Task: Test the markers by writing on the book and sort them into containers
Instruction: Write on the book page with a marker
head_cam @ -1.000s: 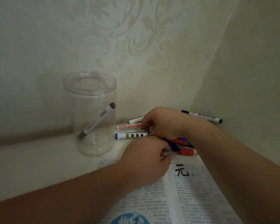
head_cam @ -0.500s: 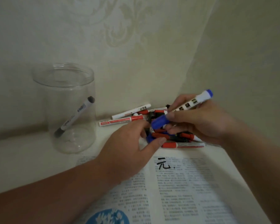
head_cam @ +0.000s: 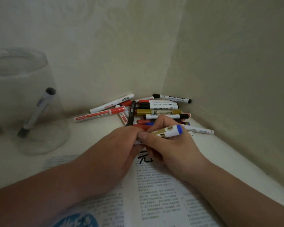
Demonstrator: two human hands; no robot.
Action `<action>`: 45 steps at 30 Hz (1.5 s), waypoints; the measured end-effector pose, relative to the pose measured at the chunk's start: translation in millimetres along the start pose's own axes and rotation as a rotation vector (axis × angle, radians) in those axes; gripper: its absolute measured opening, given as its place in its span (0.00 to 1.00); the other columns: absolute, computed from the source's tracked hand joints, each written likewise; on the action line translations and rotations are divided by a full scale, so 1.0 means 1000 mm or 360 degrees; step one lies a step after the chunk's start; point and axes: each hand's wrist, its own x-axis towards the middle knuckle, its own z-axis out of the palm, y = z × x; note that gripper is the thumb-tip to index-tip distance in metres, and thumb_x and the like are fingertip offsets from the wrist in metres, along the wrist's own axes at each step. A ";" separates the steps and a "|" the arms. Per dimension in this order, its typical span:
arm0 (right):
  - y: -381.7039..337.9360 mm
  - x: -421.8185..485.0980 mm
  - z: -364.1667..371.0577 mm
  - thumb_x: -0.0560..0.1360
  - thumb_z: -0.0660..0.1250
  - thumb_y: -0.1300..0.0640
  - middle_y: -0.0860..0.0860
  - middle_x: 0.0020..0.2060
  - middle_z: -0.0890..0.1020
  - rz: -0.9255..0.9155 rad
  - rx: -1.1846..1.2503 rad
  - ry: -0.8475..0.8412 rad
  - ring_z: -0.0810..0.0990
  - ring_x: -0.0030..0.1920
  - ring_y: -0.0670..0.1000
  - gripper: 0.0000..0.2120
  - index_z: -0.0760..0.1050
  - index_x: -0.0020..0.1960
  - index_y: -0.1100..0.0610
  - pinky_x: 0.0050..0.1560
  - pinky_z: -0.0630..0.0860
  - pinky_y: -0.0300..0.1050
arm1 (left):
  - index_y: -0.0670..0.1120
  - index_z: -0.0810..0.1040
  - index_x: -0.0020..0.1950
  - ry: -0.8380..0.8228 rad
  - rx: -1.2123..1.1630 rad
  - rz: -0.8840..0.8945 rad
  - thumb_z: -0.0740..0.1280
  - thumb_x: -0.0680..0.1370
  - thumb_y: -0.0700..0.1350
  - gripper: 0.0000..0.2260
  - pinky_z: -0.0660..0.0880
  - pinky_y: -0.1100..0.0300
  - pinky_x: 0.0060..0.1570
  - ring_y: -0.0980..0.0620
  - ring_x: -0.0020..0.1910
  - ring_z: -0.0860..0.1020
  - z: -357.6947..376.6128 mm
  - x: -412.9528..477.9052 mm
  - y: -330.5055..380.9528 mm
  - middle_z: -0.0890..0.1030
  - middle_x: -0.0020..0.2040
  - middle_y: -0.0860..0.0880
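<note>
Blue marker (head_cam: 169, 131), out of the back-corner pile (head_cam: 157, 110), now hovers over the book (head_cam: 162, 185); right hand (head_cam: 172, 149) grips it, left hand (head_cam: 118, 148) pinches its near end, probably uncapping.

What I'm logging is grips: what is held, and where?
A blue-ended marker: the right hand grips its barrel, the left hand grips its hidden other end.

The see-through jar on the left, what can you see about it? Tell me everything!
The jar is a wide, clear cylinder, plastic by its look, with an open top and no lid in view. It stands upright on the pale surface by the wall, left of the marker pile and beyond the book. One white marker with dark ends leans inside, its lower end on the jar's floor. The picture blurs it and cuts off its left side.
</note>
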 end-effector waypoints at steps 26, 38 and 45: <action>0.005 0.009 -0.079 0.69 0.75 0.65 0.59 0.28 0.75 0.0318 -0.0247 -0.0332 0.73 0.28 0.53 0.03 0.82 0.41 0.61 0.28 0.77 0.43 | 0.50 0.76 0.63 0.0079 -0.0258 -0.0194 0.66 0.79 0.41 0.13 0.65 0.82 0.46 0.57 0.51 0.77 -0.008 0.011 0.027 0.80 0.58 0.50; 0.003 0.007 -0.063 0.71 0.76 0.61 0.57 0.29 0.79 0.0272 -0.0621 -0.0066 0.75 0.25 0.52 0.04 0.81 0.41 0.58 0.24 0.74 0.43 | 0.57 0.78 0.61 -0.0003 0.0207 0.0032 0.59 0.78 0.57 0.15 0.70 0.67 0.51 0.61 0.52 0.74 -0.008 0.003 -0.010 0.74 0.52 0.64; 0.004 0.008 -0.061 0.72 0.76 0.61 0.52 0.27 0.79 0.0318 -0.0685 -0.0074 0.73 0.24 0.49 0.03 0.82 0.42 0.59 0.23 0.70 0.38 | 0.59 0.74 0.67 0.0038 0.0201 0.0008 0.61 0.80 0.55 0.15 0.68 0.69 0.51 0.65 0.53 0.71 -0.006 0.001 -0.011 0.75 0.54 0.67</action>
